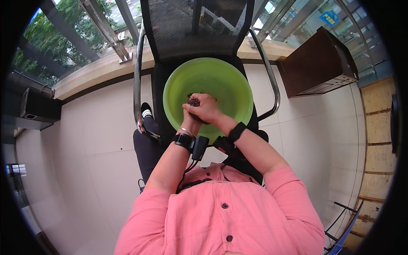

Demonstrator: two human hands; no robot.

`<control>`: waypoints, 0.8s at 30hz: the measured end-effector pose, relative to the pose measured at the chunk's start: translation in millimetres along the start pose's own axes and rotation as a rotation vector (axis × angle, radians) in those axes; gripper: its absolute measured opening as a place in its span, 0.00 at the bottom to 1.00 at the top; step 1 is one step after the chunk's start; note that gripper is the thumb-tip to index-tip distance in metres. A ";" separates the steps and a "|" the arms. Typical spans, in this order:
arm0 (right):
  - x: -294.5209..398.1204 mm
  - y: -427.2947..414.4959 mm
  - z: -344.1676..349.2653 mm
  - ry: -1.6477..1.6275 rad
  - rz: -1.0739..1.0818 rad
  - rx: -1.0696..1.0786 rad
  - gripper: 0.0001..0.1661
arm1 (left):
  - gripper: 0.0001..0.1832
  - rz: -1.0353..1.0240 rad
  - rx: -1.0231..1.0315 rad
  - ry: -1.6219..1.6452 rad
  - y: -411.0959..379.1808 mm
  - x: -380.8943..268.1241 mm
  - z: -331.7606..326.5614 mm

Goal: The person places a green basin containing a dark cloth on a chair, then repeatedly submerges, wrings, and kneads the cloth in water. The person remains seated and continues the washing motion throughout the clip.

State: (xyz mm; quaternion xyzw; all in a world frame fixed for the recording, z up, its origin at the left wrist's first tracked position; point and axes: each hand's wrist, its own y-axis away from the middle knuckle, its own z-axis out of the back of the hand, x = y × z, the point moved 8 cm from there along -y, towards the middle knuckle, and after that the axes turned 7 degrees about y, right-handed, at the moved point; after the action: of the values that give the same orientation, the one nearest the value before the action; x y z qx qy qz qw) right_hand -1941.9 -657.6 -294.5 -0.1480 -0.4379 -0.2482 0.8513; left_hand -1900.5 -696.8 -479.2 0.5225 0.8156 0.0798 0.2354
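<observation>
A large green plastic basin (236, 79) rests on the seat of a black office chair (158, 92). Over its middle my two hands are pressed together around a dark, reddish-brown bunched item (194, 102), which could be cloth or something knitted; its kind is not clear. My right hand (206, 107) lies on top with fingers curled, covering most of my left hand (190, 120) below it. More of the dark item shows under the right palm. Reddish writing is visible on the basin's bottom beyond the hands.
Chrome armrests (137, 79) flank the basin, and the mesh backrest (197, 32) stands behind it. A dark brown wooden cabinet (318, 63) is at the upper right by the glass. On the left is a black box-like object (41, 105). Black devices are strapped near both wrists.
</observation>
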 end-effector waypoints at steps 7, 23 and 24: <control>-9.4 -10.3 8.4 0.307 0.013 -0.094 0.17 | 0.18 0.011 -0.058 -0.012 6.2 4.6 -30.4; -135.2 -7.0 13.4 0.856 -0.373 0.220 0.27 | 0.35 0.090 -0.450 -0.664 47.6 -42.9 -38.3; -131.9 -6.6 2.5 0.898 -0.319 0.317 0.29 | 0.36 0.135 -0.432 -0.701 45.7 -39.2 -35.2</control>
State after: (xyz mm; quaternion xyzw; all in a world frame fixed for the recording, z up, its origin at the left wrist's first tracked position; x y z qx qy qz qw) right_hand -2012.3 -623.3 -400.9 0.1733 -0.0776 -0.3448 0.9193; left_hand -1866.2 -707.5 -419.4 0.5089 0.6144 0.0815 0.5974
